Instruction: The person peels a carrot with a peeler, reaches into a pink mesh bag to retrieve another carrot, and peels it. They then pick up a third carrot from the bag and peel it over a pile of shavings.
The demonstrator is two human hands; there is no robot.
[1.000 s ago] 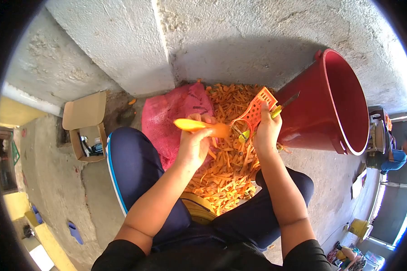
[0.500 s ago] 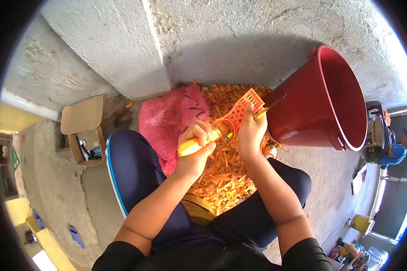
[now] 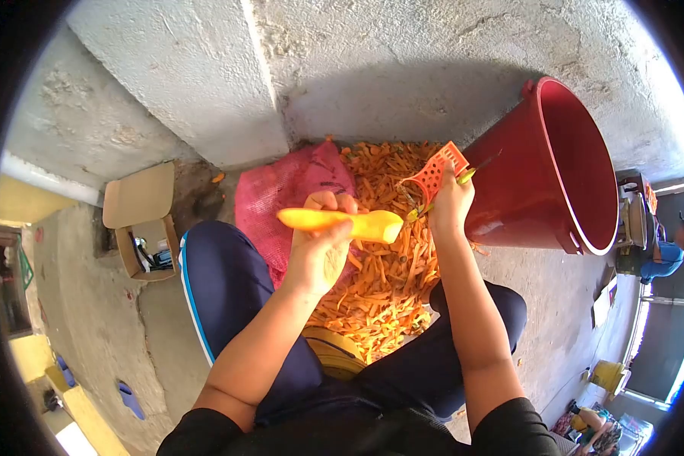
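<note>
My left hand (image 3: 321, 247) is closed round a smooth, bright orange peeled carrot (image 3: 357, 223), held level with its thicker, blunt end to the right. To the right, my right hand (image 3: 452, 204) grips an orange plastic peeler (image 3: 435, 171) with round holes and a slotted end. A yellow-green handle (image 3: 466, 175) with a thin blade also sticks out of that hand, toward the bucket. The peeler and the carrot are apart. Under both hands spreads a thick heap of orange peelings (image 3: 391, 281), with a pink mesh sack (image 3: 270, 201) at its left.
A large dark red bucket (image 3: 524, 190) leans tilted beside my right hand, its mouth to the right. The rough wall (image 3: 403, 68) rises behind. At the left lies an open cardboard box (image 3: 148, 262) with small items inside. Other people sit at the far right.
The peeler has come off the carrot and moved right with my right hand. My left hand has raised the carrot and turned it level, showing more of its length.
</note>
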